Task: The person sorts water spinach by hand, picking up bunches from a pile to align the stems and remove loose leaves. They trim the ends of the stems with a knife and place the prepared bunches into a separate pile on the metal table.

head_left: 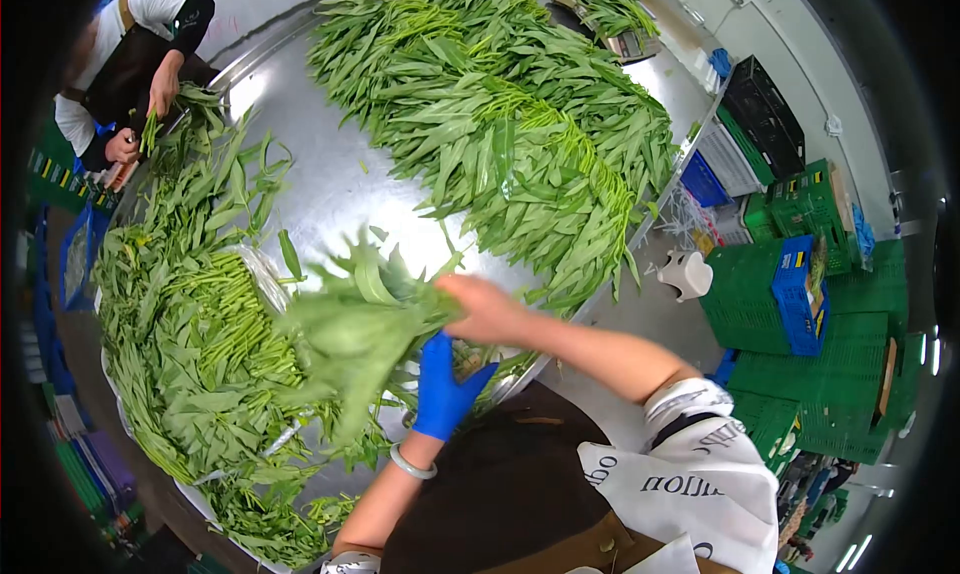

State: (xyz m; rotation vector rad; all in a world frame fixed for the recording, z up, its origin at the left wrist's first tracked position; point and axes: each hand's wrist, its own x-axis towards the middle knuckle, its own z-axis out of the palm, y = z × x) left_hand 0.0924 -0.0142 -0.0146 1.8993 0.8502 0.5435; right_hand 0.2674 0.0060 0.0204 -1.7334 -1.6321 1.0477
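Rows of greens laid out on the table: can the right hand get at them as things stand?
Probably, once freed: the right hand seems to be gripping a bunch of greens. The rows of greens start close by, with nothing visible between.

At R of view — green crates (735, 314) stacked up, w/ a blue crate (796, 314) against one. Up nr the pale wall (850, 104), a black crate (765, 114), tilted. By the green crates, a white plastic item (690, 279), can't ID. Far L, low — a purple item (108, 459), too small to name.
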